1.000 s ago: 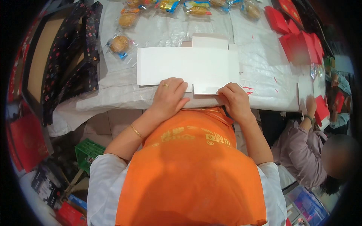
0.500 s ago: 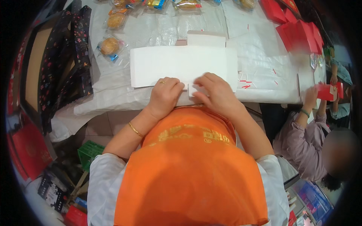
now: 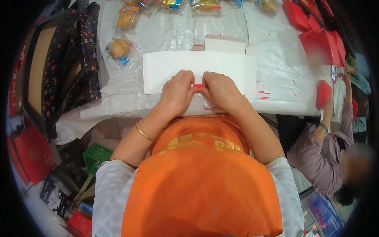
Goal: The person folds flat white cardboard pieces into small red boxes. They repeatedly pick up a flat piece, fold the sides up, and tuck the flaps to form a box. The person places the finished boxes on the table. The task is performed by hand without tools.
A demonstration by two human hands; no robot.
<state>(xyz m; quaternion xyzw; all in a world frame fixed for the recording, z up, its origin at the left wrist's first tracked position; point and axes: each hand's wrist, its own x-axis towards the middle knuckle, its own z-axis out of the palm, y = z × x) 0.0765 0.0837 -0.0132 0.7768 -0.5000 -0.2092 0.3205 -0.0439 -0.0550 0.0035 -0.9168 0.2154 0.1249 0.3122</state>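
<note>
A flat, unfolded carton (image 3: 166,63) lies white side up before me, its flaps spread at the far edge and the right. Over its near edge my left hand (image 3: 178,90) and my right hand (image 3: 222,90) are brought close together with curled fingers. Between them shows a narrow red strip (image 3: 197,85), which looks like a folded carton flap with its red side showing. Both hands pinch it, one at each end. Part of a white flap (image 3: 209,104) shows under my right hand. The fingertips are mostly hidden.
Wrapped round pastries (image 3: 119,48) lie at the left and far side. Small red and white strips (image 3: 263,93) are scattered right of the carton. Red cartons (image 3: 321,45) stand at the far right, near another person's arms (image 3: 327,118). Black floral boxes (image 3: 67,71) stand at the left.
My hands have moved slightly farther from me and closer together, and now both pinch the flap. The red strip has come into view. The person at the right has shifted a red piece.
</note>
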